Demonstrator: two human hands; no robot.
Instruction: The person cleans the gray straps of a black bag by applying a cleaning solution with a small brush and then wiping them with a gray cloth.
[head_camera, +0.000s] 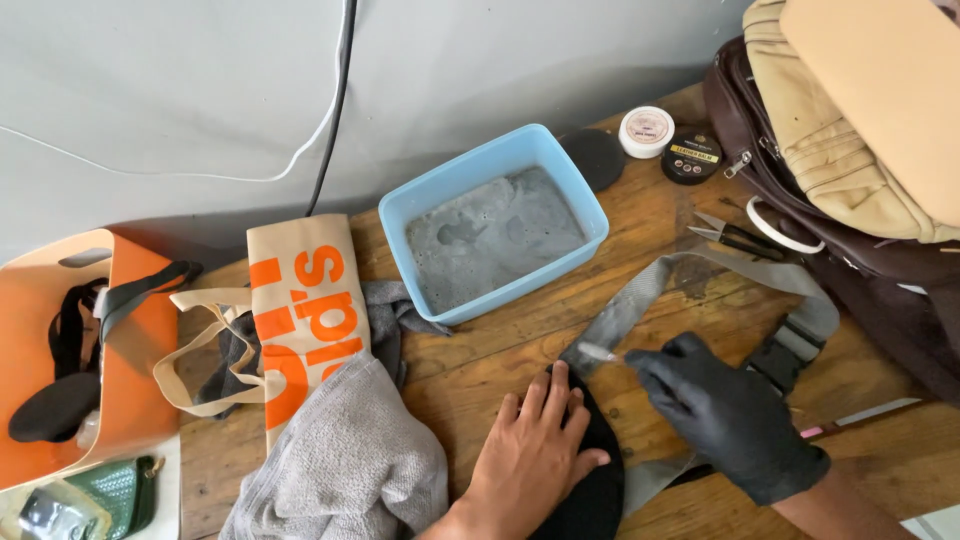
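Pressing flat on the black bag (590, 490), the left hand (530, 460) steadies it while the gloved right hand (730, 415) pinches a small tool (598, 352) on its grey strap (625, 310).

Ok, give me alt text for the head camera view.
A bare left hand presses a black pouch on a wooden table while the gloved right hand holds a small tool to its grey strap. A blue tub sits behind.

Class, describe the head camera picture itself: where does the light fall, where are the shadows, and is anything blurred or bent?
Head view: soft, even daylight; a dim shadow lies on the wall behind the blue tub; the gloved right hand and bare left hand look sharp; the wooden table edge tilts, a wide-lens skew; no strong glare.
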